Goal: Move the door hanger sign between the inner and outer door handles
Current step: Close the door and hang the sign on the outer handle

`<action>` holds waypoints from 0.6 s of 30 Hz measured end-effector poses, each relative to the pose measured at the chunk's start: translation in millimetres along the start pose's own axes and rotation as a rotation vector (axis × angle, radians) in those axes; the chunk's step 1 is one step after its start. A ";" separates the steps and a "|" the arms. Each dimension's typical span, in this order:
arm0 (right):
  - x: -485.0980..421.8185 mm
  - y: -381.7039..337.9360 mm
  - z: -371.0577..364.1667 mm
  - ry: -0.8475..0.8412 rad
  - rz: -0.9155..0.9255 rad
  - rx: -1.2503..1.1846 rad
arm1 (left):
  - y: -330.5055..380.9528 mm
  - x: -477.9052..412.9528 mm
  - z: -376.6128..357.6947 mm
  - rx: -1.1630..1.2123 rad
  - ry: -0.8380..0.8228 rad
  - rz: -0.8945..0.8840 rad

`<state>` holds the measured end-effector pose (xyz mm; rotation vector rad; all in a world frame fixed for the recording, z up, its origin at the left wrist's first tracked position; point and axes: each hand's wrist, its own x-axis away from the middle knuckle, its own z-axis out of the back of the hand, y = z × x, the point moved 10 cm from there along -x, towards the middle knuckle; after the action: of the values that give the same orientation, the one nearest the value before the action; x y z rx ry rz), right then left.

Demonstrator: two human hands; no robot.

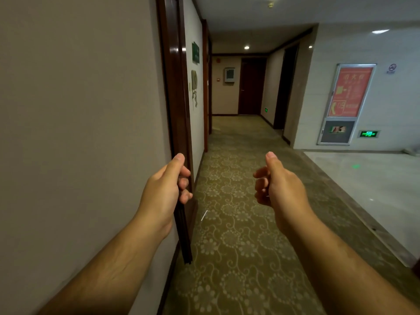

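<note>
Left hand [167, 186] curls at the door frame [175, 87]; right hand [278, 186] curled, empty.

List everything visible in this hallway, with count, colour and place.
door frame: one, dark brown, left wall
wall phone: one, beige, left wall past the frame
wall plaque: one, green, above the phone
carpet: one, olive patterned, corridor floor
far door: one, dark brown, corridor end
fire panel: one, red, right wall
exit sign: one, lit green, low on right wall
left hand: one, fingers curled at the frame's edge, grip unclear
right hand: one, fingers curled, holding nothing, over the carpet
</note>
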<state>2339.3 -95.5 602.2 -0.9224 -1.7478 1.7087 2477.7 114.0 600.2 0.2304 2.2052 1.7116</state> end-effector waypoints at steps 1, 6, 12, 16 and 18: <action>-22.0 0.2 -2.8 -0.005 -0.001 0.006 | -2.3 -18.9 -6.5 -0.003 0.010 0.005; -121.5 -6.7 -19.0 -0.042 -0.001 -0.008 | -2.2 -108.2 -35.2 -0.005 0.044 -0.024; -202.5 7.3 -41.7 -0.094 -0.010 -0.008 | -22.4 -190.4 -57.4 -0.024 0.069 -0.039; -263.6 5.3 -42.1 -0.056 -0.004 -0.016 | -36.6 -245.6 -77.9 -0.029 0.057 -0.042; -298.0 5.1 -48.0 -0.045 0.016 -0.004 | -40.9 -277.9 -89.0 -0.027 0.043 -0.055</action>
<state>2564.8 -294.6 627.9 -0.9087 -1.7783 1.7489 2707.1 -69.1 626.2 0.1272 2.1960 1.7311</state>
